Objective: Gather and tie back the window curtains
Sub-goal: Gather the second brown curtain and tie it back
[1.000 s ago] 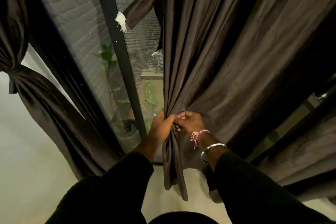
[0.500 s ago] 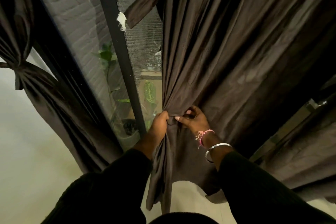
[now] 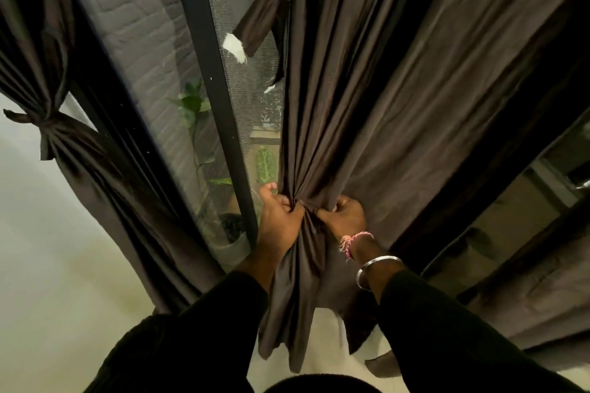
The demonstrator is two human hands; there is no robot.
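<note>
Dark brown pleated fabric curtain hangs above and right of both hands, its folds bunched between them. Second dark brown curtain, far to the left of the hands, is cinched by a knotted fabric tie. Black metal window frame bar runs just left of the left hand, which grips the gathered folds; the right hand pinches the same bunch (knuckles nearly touching). Silver metal bangle circles the right wrist.

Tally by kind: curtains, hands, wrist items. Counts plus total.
Dark brown fabric curtains: 2, one tied back at left, one being gathered
Hands: 2, left hand, right hand
Wrist items: 2, pink thread band, silver metal bangle
Total: 6
</note>
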